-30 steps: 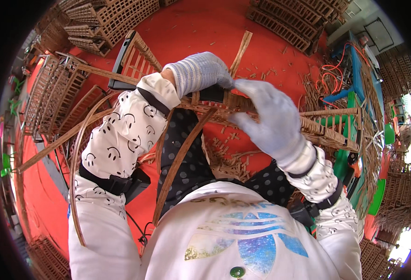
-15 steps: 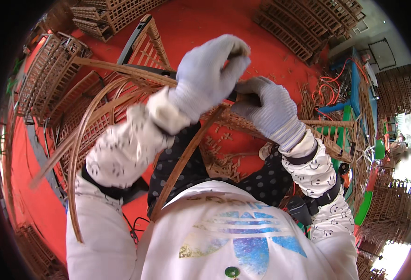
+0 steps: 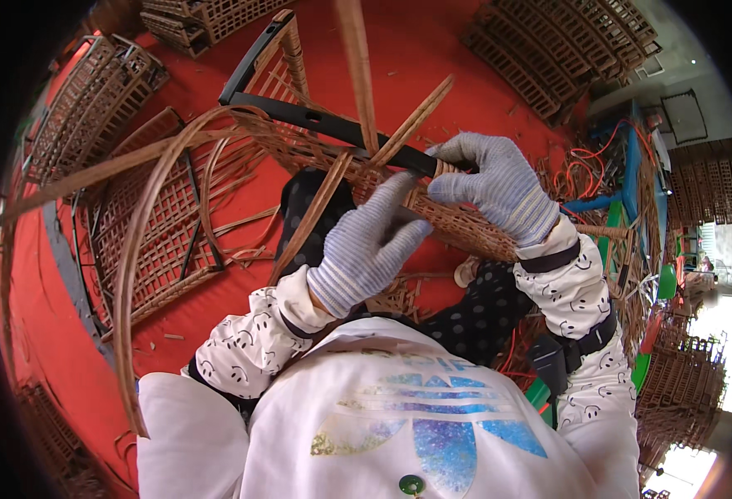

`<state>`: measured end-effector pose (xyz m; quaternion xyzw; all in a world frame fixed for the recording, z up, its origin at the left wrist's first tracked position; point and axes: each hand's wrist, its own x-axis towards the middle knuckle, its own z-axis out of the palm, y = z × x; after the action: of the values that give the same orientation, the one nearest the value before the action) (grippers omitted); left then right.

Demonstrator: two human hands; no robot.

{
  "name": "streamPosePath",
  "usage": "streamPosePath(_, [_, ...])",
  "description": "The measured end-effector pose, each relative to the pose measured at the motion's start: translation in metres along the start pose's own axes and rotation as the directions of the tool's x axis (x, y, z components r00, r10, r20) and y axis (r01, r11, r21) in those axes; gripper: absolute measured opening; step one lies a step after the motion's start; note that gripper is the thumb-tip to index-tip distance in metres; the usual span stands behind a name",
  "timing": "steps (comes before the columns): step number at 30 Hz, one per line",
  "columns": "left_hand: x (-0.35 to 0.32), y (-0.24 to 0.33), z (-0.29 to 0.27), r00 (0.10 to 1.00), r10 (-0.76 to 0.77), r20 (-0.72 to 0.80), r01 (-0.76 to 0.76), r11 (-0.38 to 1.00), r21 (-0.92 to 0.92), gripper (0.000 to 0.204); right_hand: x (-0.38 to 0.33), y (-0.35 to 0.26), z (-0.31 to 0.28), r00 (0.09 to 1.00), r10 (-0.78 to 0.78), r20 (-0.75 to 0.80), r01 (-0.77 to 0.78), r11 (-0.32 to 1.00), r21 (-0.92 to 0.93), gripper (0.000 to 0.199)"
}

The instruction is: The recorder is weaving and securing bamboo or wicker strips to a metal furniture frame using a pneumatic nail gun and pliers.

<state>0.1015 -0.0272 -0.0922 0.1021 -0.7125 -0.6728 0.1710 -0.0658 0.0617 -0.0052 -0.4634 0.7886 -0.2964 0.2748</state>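
Observation:
A woven brown rattan frame (image 3: 474,233) lies across my lap, with a black bar (image 3: 332,125) along its upper edge. Brown strip is wound around the bar's right end, where my right hand (image 3: 499,187), in a striped grey-blue glove, pinches it between thumb and fingers. Just below the bar is my left hand (image 3: 362,254), gloved alike, its thumb spread from the fingers and no strip visible between them. Beside its fingertips, loose rattan strips (image 3: 416,121) cross the bar, some pointing up and one running down toward my lap. A long strip (image 3: 137,249) arches over my left arm.
Lattice rattan panels (image 3: 158,258) lie on the red floor at left. Stacks of woven panels (image 3: 561,50) stand at the far right and far left. Orange cable (image 3: 578,166) and a blue metal frame (image 3: 628,179) are at right, near bundled strips. Offcuts litter the floor.
My left hand has come down from above the bar to below it, its fingers now apart. Strips now stand up across the bar. The right hand stays at the bar's wrapped end.

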Motion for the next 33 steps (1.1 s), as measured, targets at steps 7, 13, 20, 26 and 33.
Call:
streamPosePath(7, [0.02, 0.013, 0.006, 0.962, -0.263, 0.072, 0.268, 0.961, -0.074, 0.046, 0.003, 0.005, 0.003, 0.999, -0.044, 0.027, 0.042, 0.997, 0.072, 0.035])
streamPosePath(13, [0.013, 0.04, 0.007, 0.88, -0.474, 0.013, 0.448, 0.821, -0.353, 0.025, -0.007, 0.011, 0.013, 0.98, -0.18, -0.079, 0.17, 0.978, -0.121, 0.032])
streamPosePath(20, [0.022, 0.09, -0.028, 0.906, -0.362, 0.222, 0.383, 0.922, -0.058, 0.028, -0.009, 0.016, 0.029, 0.94, -0.225, -0.258, 0.085, 0.884, -0.46, 0.031])
streamPosePath(26, [0.053, 0.088, -0.054, 0.967, -0.048, 0.25, 0.112, 0.962, -0.248, 0.025, -0.011, 0.011, 0.029, 0.926, -0.233, -0.298, 0.069, 0.879, -0.471, 0.029])
streamPosePath(33, [0.074, 0.056, -0.047, 0.757, 0.487, 0.436, -0.65, 0.486, 0.585, 0.021, -0.01, 0.011, 0.027, 0.918, -0.265, -0.294, 0.087, 0.86, -0.503, 0.031])
